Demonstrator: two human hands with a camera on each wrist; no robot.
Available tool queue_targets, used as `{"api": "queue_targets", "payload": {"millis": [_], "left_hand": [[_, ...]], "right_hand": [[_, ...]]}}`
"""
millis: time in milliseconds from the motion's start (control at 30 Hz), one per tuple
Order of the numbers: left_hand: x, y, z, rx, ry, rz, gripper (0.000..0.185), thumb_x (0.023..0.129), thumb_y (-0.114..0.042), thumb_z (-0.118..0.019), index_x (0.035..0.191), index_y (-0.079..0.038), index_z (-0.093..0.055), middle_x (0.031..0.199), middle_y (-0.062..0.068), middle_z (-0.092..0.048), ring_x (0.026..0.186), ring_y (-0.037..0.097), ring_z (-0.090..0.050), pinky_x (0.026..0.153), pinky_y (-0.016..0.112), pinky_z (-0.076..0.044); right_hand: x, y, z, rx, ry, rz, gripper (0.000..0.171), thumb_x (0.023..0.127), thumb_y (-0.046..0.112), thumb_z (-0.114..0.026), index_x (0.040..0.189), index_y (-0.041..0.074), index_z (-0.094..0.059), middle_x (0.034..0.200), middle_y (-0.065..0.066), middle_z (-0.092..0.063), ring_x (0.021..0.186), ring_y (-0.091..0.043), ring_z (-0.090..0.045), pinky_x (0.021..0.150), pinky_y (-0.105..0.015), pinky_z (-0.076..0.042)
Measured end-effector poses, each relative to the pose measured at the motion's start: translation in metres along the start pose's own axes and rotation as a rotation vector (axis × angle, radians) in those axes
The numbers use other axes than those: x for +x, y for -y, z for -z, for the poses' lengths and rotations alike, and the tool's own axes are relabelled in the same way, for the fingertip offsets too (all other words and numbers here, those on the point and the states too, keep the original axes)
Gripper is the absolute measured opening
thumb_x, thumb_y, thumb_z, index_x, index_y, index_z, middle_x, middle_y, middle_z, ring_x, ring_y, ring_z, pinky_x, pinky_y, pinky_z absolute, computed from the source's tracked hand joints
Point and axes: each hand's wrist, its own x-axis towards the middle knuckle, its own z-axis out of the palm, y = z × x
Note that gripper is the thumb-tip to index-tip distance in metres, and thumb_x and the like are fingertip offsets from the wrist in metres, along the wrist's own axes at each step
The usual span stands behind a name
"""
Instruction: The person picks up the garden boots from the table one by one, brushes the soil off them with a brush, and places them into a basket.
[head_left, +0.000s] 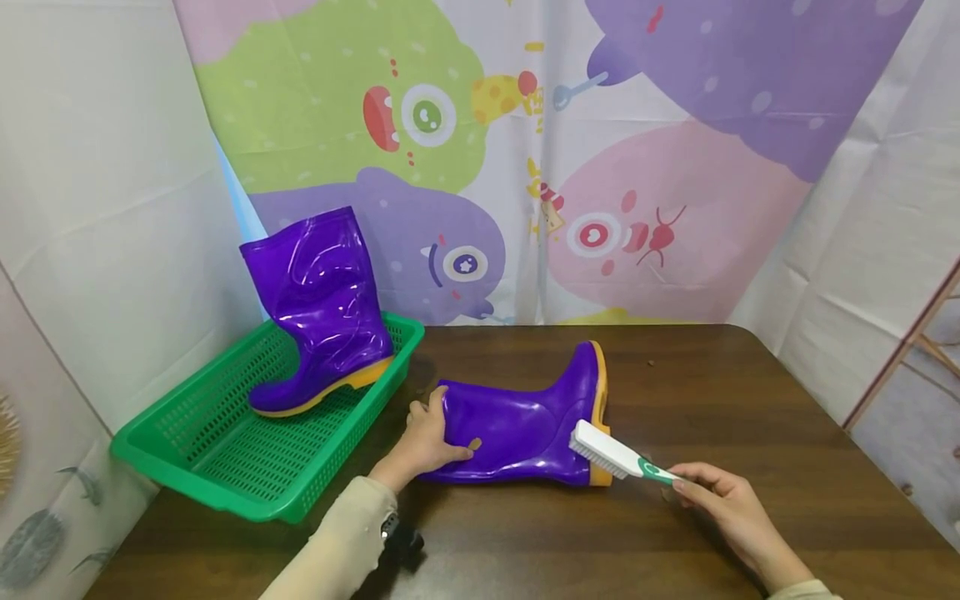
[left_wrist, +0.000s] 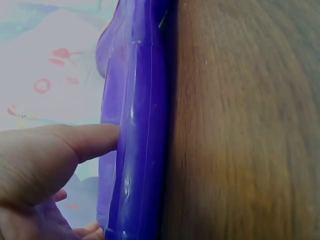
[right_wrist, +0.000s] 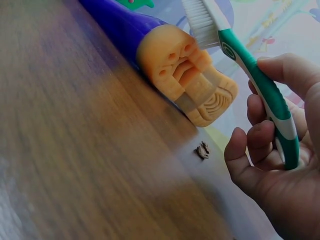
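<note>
Landmark: the purple boot (head_left: 517, 425) is lying on its side on the brown table (head_left: 750, 400), its orange sole (head_left: 597, 408) facing right.
Left hand: the left hand (head_left: 429, 440) is pressing on the boot's shaft by its opening, thumb against the glossy side and fingers over the rim, seemingly steadying it.
Right hand: the right hand (head_left: 723, 496) is gripping the green handle of a white brush (head_left: 611, 454), fingers curled round it, just right of the boot.
Brush: its bristles are meeting the sole at the heel, angled for scrubbing the tread.
Debris: dirt crumbs (right_wrist: 202, 150) are lying beside the heel.
Second boot: another purple boot (head_left: 322, 308) is standing upright in a green basket (head_left: 225, 467), left of the lying boot.
</note>
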Motion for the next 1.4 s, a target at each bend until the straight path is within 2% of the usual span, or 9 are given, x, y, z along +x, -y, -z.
{"api": "queue_targets", "payload": {"millis": [167, 267, 400, 533, 633, 733, 867, 1033, 1400], "left_hand": [[0.002, 0.006, 0.004, -0.106, -0.004, 0.010, 0.107, 0.067, -0.014, -0.091, 0.149, 0.001, -0.024, 0.120, 0.035, -0.039, 0.113, 0.051, -0.049, 0.098, 0.058, -0.046], [0.004, 0.009, 0.007, -0.186, -0.036, -0.019, 0.103, 0.066, -0.001, -0.087, 0.148, 0.003, -0.025, 0.119, 0.034, -0.043, 0.111, 0.049, -0.052, 0.097, 0.058, -0.045], [0.005, 0.011, 0.012, -0.370, -0.090, -0.012, 0.096, 0.064, 0.015, -0.076, 0.147, 0.005, -0.029, 0.113, 0.027, -0.052, 0.104, 0.040, -0.055, 0.090, 0.051, -0.049], [0.007, 0.013, 0.016, -0.635, -0.101, 0.077, 0.091, 0.067, 0.020, -0.066, 0.149, 0.003, -0.031, 0.112, 0.025, -0.055, 0.098, 0.035, -0.058, 0.079, 0.038, -0.052], [0.007, 0.014, 0.021, -0.803, -0.075, 0.150, 0.089, 0.072, 0.019, -0.064, 0.151, 0.001, -0.029, 0.121, 0.029, -0.052, 0.107, 0.040, -0.058, 0.079, 0.033, -0.052], [0.007, 0.014, 0.026, -0.911, -0.030, 0.206, 0.087, 0.077, 0.017, -0.064, 0.153, -0.002, -0.027, 0.132, 0.030, -0.047, 0.117, 0.041, -0.054, 0.081, 0.031, -0.050], [0.007, 0.012, 0.034, -1.012, 0.028, 0.214, 0.079, 0.082, 0.014, -0.064, 0.152, -0.002, -0.031, 0.136, 0.028, -0.046, 0.109, 0.029, -0.060, 0.077, 0.027, -0.052], [0.007, 0.010, 0.045, -1.120, 0.094, 0.137, 0.064, 0.088, 0.013, -0.057, 0.148, 0.009, -0.036, 0.137, 0.033, -0.050, 0.090, 0.013, -0.067, 0.076, 0.025, -0.057], [0.010, 0.004, 0.059, -1.090, 0.184, 0.035, 0.060, 0.092, 0.007, -0.060, 0.147, 0.010, -0.038, 0.141, 0.031, -0.049, 0.096, 0.014, -0.068, 0.083, 0.028, -0.056]], "right_hand": [[-0.001, -0.002, 0.001, 0.018, 0.010, 0.013, 0.019, 0.097, -0.004, -0.057, 0.106, 0.003, -0.072, 0.093, 0.004, -0.067, 0.081, -0.009, -0.061, 0.072, -0.023, -0.054], [-0.001, -0.003, 0.001, 0.027, 0.012, 0.029, 0.021, 0.096, -0.006, -0.056, 0.106, 0.003, -0.072, 0.094, 0.005, -0.068, 0.081, -0.009, -0.062, 0.072, -0.023, -0.054], [-0.001, -0.003, 0.001, 0.030, -0.007, 0.041, 0.022, 0.096, -0.008, -0.056, 0.105, 0.003, -0.073, 0.094, 0.006, -0.068, 0.080, -0.008, -0.061, 0.070, -0.022, -0.054], [-0.001, -0.003, 0.001, 0.031, -0.018, 0.042, 0.021, 0.095, -0.008, -0.056, 0.104, 0.002, -0.073, 0.092, 0.004, -0.068, 0.079, -0.008, -0.061, 0.070, -0.023, -0.053], [-0.001, -0.003, 0.001, 0.021, -0.027, 0.023, 0.020, 0.096, -0.006, -0.057, 0.103, 0.004, -0.073, 0.091, 0.002, -0.068, 0.078, -0.008, -0.061, 0.070, -0.023, -0.054], [-0.001, -0.002, 0.001, 0.019, -0.034, 0.007, 0.019, 0.096, -0.005, -0.058, 0.103, 0.004, -0.073, 0.091, 0.003, -0.068, 0.078, -0.008, -0.061, 0.070, -0.023, -0.054], [-0.001, -0.001, 0.002, 0.021, -0.036, 0.003, 0.018, 0.096, -0.004, -0.057, 0.103, 0.003, -0.073, 0.092, 0.005, -0.068, 0.079, -0.009, -0.061, 0.071, -0.023, -0.054], [0.000, 0.000, 0.002, 0.019, -0.036, -0.003, 0.017, 0.097, -0.003, -0.057, 0.104, 0.002, -0.072, 0.094, 0.006, -0.068, 0.081, -0.009, -0.062, 0.071, -0.023, -0.054], [0.001, 0.001, -0.001, 0.019, -0.054, 0.014, 0.018, 0.096, -0.004, -0.058, 0.104, 0.002, -0.073, 0.093, 0.007, -0.068, 0.084, -0.008, -0.062, 0.071, -0.023, -0.054]]}}
